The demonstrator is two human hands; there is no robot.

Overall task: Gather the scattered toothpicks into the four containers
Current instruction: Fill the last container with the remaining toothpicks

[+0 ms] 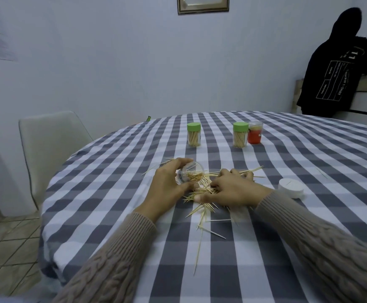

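A: Left hand (169, 186) grips a clear plastic jar (190, 176), tipped sideways, a few toothpicks inside.

B: Right hand (232, 189), fingers curled, rakes the scattered wooden toothpicks (202, 193). Round white lid (291, 188) just beside; two green-capped jars (193, 134) and a red container (254, 132) stand beyond.

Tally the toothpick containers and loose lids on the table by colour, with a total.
Green-lidded containers: 2
Red container: 1
Clear open container, tilted, held in the left hand: 1
Loose white lid: 1
Total: 5
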